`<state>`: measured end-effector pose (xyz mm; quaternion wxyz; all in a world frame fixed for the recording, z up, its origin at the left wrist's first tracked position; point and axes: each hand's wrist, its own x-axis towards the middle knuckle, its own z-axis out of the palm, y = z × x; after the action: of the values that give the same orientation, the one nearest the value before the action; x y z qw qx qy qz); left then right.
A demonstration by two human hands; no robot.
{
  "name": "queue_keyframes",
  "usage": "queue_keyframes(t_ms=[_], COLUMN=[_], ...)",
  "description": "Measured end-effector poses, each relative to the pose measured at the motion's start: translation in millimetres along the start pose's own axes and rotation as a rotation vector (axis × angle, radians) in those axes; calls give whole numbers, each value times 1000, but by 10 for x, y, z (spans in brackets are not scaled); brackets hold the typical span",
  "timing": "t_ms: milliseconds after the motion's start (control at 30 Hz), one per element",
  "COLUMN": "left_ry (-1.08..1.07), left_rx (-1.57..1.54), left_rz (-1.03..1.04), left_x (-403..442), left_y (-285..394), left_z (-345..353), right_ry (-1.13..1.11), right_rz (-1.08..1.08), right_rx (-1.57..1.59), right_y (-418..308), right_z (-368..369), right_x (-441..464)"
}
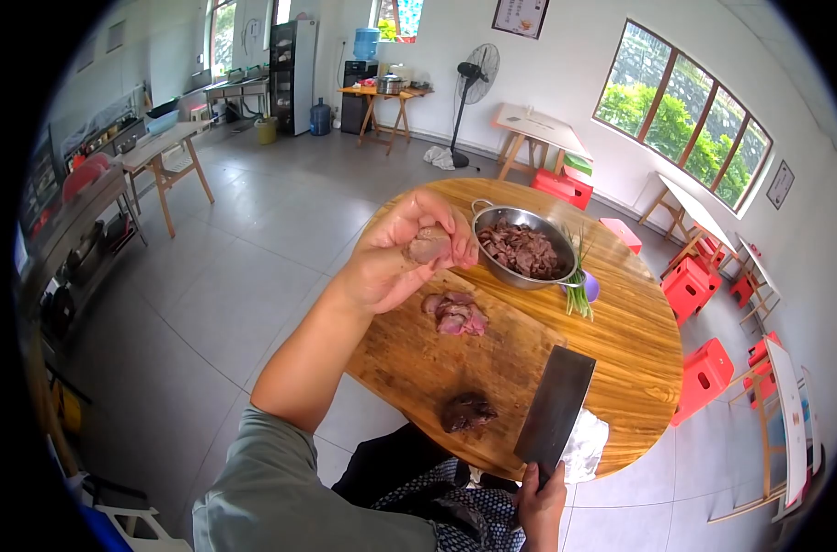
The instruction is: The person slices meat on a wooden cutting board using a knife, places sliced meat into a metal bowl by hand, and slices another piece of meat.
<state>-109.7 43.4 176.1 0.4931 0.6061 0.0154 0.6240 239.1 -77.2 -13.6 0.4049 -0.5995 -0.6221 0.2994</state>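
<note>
My left hand is raised above the board, its fingers pinching a thin, pale pinkish slice of meat. In my right hand, at the table's near edge, is the handle of a cleaver. Its broad dark blade points away from me over the right end of the wooden cutting board. A small pile of pink meat slices lies on the board below my left hand. Closer to me rests a dark brownish-red piece of meat. Beyond the board, a steel basin holds many dark meat pieces.
Green onions and a purple object lie right of the basin on the round wooden table. A white cloth hangs by the near edge. Red stools stand to the right, a fan at the back.
</note>
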Motion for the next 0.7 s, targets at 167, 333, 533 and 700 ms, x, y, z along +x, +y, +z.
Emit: queue_keyframes(t_ms=[167,333,533,700], left_ry=[42,58,-11,56], left_rx=[16,-42,-74,-55], left_rz=[-10,-21,-10,-24], left_x=[-8,-23,-46,-63], left_y=[15,-16,-43,-94], left_z=[41,48,6,-64], right_ry=[3,-19,-3,23], right_rz=[7,58,49,5], right_rx=[13,56,63,62], right_y=[18,1,21,-28], right_z=[5,0,11,22], right_x=[2,3,2,-6])
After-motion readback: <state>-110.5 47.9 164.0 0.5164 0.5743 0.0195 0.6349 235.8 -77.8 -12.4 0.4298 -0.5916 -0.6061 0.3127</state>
